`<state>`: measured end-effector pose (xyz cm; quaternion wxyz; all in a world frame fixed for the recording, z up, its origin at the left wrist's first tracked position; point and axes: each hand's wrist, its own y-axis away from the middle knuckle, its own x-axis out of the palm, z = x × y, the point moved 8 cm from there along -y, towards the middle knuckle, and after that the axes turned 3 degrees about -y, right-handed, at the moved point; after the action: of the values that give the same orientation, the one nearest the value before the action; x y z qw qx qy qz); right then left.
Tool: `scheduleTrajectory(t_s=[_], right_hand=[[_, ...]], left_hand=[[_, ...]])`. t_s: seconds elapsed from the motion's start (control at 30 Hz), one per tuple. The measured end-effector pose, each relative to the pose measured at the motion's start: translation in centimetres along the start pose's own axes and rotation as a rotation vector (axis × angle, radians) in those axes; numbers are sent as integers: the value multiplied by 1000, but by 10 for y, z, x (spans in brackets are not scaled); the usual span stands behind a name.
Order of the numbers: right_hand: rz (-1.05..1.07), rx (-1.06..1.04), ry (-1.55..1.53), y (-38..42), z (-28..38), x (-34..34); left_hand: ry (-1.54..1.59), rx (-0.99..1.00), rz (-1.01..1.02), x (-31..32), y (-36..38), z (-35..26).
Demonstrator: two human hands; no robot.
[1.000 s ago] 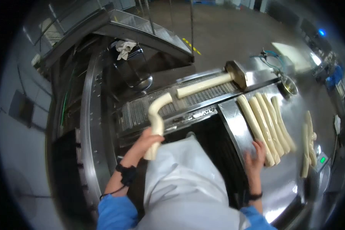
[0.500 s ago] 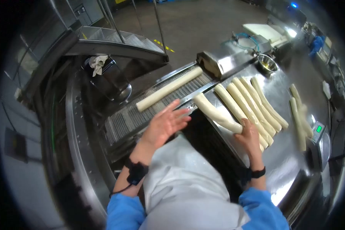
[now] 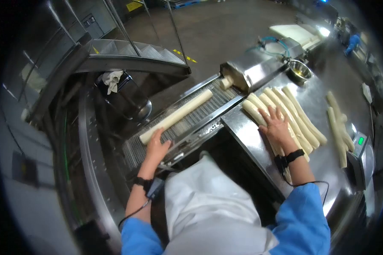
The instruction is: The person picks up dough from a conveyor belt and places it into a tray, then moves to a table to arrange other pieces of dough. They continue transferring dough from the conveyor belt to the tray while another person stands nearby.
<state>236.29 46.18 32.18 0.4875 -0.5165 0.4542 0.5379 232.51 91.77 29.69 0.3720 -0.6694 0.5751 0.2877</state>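
A long pale dough log (image 3: 183, 112) lies on the mesh conveyor belt (image 3: 136, 155). My left hand (image 3: 157, 146) is at its near end, fingertips on or just beside the dough, thumb held apart. On the steel table to the right, several dough logs (image 3: 298, 112) lie side by side. My right hand (image 3: 278, 127) rests over the leftmost ones, its fingers spread and holding nothing. The dough beneath that palm is partly hidden.
A short dough end (image 3: 226, 82) shows at the metal machine housing (image 3: 247, 70). On the steel table (image 3: 247, 127) stand a metal bowl (image 3: 299, 70), more dough pieces (image 3: 338, 127) and a scale (image 3: 360, 142). A stool (image 3: 130, 95) with a cloth stands beyond the conveyor.
The dough log under my right hand now lies against the row, and that hand has spread out. My left hand has come down to the belt's log, which has shifted lower left. Another dough end has appeared.
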Motion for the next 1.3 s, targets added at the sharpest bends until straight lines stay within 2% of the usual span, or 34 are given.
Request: scheduleTrajectory(t_s=[0.03, 0.1, 0.13, 0.2, 0.33, 0.4, 0.43, 0.5, 0.53, 0.6, 0.67, 0.73, 0.87, 0.93, 1.03, 1.1, 1.13, 1.2, 1.23, 1.27, 1.3], right_hand=[[64, 55, 11, -6, -11, 2], [63, 123, -25, -6, -25, 5], [64, 120, -21, -3, -30, 5], [25, 161, -37, 15, -38, 7], [11, 113, 5, 87, -33, -7], [-42, 102, -40, 124, -26, -18], [-36, 90, -37, 137, -22, -15], [-148, 96, -91, 157, -20, -20], [-175, 108, -73, 160, -18, -19], [-175, 129, -49, 157, -20, -17], [-176, 160, -27, 152, -28, -11], [-287, 179, 236, 143, -40, -13], [-203, 238, 43, 132, -60, -16], [-214, 221, 19, 132, -68, -11], [-257, 203, -73, 138, -65, -13], [-291, 202, -138, 147, -56, -17], [-350, 144, -186, 151, -44, -24], [-468, 22, -230, 153, -20, -31], [-482, 23, -233, 149, -11, -28], [-468, -52, -360, 143, 2, -22], [-451, -130, -486, 138, 17, -18]], left_hand=[[1, -5, -3, -2, -1, 19], [-325, -44, -48, -16, -1, 47], [-322, -48, -49, -23, 1, 55], [-470, -199, 16, -40, 8, 68], [-569, -187, 14, -45, 8, 86], [-487, -249, 139, -39, 1, 95], [-484, -262, 139, -35, -2, 100], [-226, -120, 19, -27, -11, 91], [-224, -130, 13, -21, -10, 88], [-166, 12, -88, -15, -9, 51], [-136, 24, -20, -4, 0, 35], [-122, 88, -11, -3, 15, 26], [-171, 163, -92, -35, 49, 43], [-190, 25, -66, -57, 70, 71], [-352, -11, -117, -88, 100, 83], [-359, -255, -41, -95, 114, 95], [-359, -250, -52, -92, 117, 92], [-17, -408, -130, -80, 125, 95], [321, -502, -48, -59, 128, 96], [662, -586, 41, -36, 129, 89], [664, -663, 200, -20, 130, 72]])
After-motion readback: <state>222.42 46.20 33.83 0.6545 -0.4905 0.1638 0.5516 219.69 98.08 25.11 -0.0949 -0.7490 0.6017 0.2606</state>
